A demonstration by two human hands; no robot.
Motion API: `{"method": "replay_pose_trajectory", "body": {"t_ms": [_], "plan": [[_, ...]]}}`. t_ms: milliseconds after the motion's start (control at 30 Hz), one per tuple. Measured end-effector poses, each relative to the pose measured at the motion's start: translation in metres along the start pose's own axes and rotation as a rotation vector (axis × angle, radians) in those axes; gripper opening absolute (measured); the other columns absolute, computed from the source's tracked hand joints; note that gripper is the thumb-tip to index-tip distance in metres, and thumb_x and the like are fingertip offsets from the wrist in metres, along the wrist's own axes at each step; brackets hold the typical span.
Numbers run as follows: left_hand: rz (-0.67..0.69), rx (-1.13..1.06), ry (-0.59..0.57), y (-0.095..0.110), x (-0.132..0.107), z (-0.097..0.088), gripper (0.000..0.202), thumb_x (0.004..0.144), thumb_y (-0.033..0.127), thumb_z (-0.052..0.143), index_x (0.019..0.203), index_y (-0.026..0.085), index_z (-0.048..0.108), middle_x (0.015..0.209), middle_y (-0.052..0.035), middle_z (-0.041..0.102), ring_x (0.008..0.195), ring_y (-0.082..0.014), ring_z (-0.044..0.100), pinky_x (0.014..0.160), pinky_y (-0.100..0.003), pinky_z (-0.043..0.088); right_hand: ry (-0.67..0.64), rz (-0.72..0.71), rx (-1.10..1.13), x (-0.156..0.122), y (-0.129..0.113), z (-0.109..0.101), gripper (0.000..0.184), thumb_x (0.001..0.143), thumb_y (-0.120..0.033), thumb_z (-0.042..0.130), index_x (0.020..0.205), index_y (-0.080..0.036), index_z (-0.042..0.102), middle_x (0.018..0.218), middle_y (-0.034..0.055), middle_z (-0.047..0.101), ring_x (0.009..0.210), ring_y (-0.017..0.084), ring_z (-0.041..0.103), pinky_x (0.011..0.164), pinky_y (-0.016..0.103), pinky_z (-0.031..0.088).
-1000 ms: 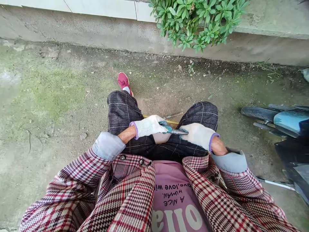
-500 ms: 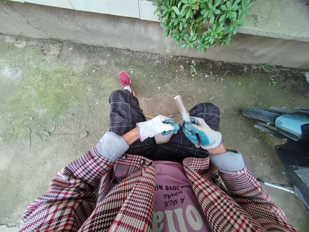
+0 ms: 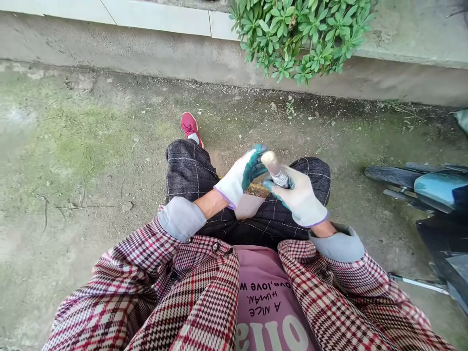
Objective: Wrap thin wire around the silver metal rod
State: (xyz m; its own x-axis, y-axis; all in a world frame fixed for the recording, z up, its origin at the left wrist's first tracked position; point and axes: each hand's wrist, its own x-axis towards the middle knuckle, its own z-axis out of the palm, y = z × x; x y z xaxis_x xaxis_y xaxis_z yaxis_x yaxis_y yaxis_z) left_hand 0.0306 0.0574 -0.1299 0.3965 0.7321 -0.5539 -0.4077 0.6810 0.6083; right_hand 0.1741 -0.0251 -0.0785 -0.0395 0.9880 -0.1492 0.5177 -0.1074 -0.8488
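Observation:
A pale round stick (image 3: 269, 159) has silvery wire (image 3: 281, 178) wound in a thick band around it. My right hand (image 3: 302, 195), in a white glove with a teal coated palm, is closed around the stick below the upper end, which tilts up toward me. My left hand (image 3: 248, 170), gloved alike, is beside the stick's upper end with its fingers curled. Whatever those fingers hold is hidden or too thin to make out. Between my knees, below the hands, a yellowish bar (image 3: 258, 186) shows in part.
My legs in dark checked trousers (image 3: 190, 165) are spread around the work. A concrete ledge (image 3: 146, 53) and a leafy green shrub (image 3: 303, 34) stand ahead. On the right are a black tyre (image 3: 391, 175) and a light blue mudguard (image 3: 435, 187). The ground is bare, mossy soil.
My left hand has moved forward and up to the stick's upper end. My right hand has turned, tipping that end toward me and showing the back of the glove.

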Motion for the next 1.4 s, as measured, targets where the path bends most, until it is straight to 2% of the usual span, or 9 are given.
{"method": "replay_pose_trajectory", "body": {"t_ms": [200,400,600,733,900,1033,1133,1267,1400], "plan": [[0.139,-0.142,0.106,0.011,-0.004,0.013,0.042,0.105,0.047,0.051,0.135,0.019,0.059,0.118,-0.0067,0.069,0.112,-0.0157,0.069,0.100,-0.029,0.053,-0.110,-0.102,-0.189,-0.008,-0.016,0.030,0.052,0.081,-0.037,0.078,0.130,-0.022,0.066,0.115,0.0083,0.075,0.099,0.028,0.071,0.088,0.040,0.054],[0.196,-0.201,0.208,0.016,0.005,0.003,0.040,0.106,0.044,0.052,0.139,0.022,0.055,0.128,-0.0060,0.066,0.111,-0.0132,0.067,0.096,-0.025,0.054,-0.142,-0.130,-0.448,-0.011,-0.032,0.042,0.059,0.084,-0.043,0.077,0.135,-0.019,0.060,0.124,0.0129,0.071,0.093,0.028,0.072,0.076,0.036,0.053],[0.255,-0.242,0.248,0.009,0.016,-0.012,0.034,0.107,0.033,0.048,0.139,0.024,0.057,0.133,-0.0062,0.065,0.125,-0.0167,0.064,0.099,-0.024,0.053,-0.110,-0.159,-0.469,-0.005,-0.029,0.050,0.025,0.094,-0.026,0.062,0.117,-0.019,0.066,0.113,0.0102,0.072,0.091,0.024,0.070,0.076,0.033,0.050],[0.160,-0.225,0.166,0.007,0.009,-0.016,0.033,0.108,0.033,0.046,0.137,0.024,0.058,0.136,-0.0062,0.064,0.119,-0.0183,0.067,0.095,-0.030,0.056,-0.171,-0.215,-0.292,-0.009,-0.023,0.054,0.006,0.087,-0.021,0.062,0.093,-0.021,0.065,0.090,0.0034,0.071,0.080,0.020,0.068,0.076,0.032,0.050],[0.180,-0.090,0.004,0.015,-0.007,-0.013,0.017,0.099,0.024,0.060,0.108,0.014,0.069,0.115,-0.0101,0.074,0.101,-0.0174,0.073,0.094,-0.032,0.058,-0.231,-0.281,-0.285,-0.025,-0.028,0.067,0.017,0.085,-0.022,0.063,0.101,-0.020,0.068,0.101,0.0074,0.075,0.090,0.026,0.070,0.083,0.038,0.052],[0.197,0.011,0.054,0.015,-0.011,-0.006,0.012,0.095,0.020,0.065,0.096,0.010,0.070,0.084,-0.0070,0.076,0.074,-0.0135,0.073,0.085,-0.030,0.060,-0.256,-0.311,-0.309,-0.030,-0.030,0.074,0.021,0.086,-0.020,0.065,0.107,-0.019,0.069,0.110,0.0097,0.075,0.100,0.026,0.070,0.092,0.038,0.053],[0.200,0.109,0.094,0.014,-0.009,-0.006,0.025,0.095,0.035,0.070,0.099,0.011,0.071,0.074,-0.0041,0.073,0.062,-0.0119,0.069,0.077,-0.028,0.059,-0.307,-0.340,-0.300,-0.030,-0.030,0.078,0.023,0.087,-0.019,0.066,0.110,-0.017,0.069,0.114,0.0109,0.074,0.105,0.025,0.069,0.095,0.037,0.051],[0.109,0.123,-0.138,0.020,-0.011,-0.010,0.057,0.096,0.065,0.059,0.111,0.012,0.072,0.087,-0.0110,0.077,0.079,-0.0199,0.075,0.085,-0.035,0.060,-0.339,-0.250,-0.198,-0.021,-0.033,0.068,0.019,0.086,-0.021,0.070,0.105,-0.018,0.069,0.101,0.0075,0.074,0.092,0.022,0.068,0.088,0.036,0.052],[0.145,0.246,-0.302,0.030,-0.029,-0.016,0.049,0.099,0.057,0.056,0.107,0.012,0.074,0.106,-0.0158,0.078,0.109,-0.0290,0.072,0.103,-0.043,0.055,-0.217,0.003,0.286,-0.002,-0.035,0.026,0.017,0.088,-0.034,0.072,0.094,-0.019,0.068,0.072,-0.0018,0.065,0.060,0.013,0.057,0.059,0.027,0.049]]}}
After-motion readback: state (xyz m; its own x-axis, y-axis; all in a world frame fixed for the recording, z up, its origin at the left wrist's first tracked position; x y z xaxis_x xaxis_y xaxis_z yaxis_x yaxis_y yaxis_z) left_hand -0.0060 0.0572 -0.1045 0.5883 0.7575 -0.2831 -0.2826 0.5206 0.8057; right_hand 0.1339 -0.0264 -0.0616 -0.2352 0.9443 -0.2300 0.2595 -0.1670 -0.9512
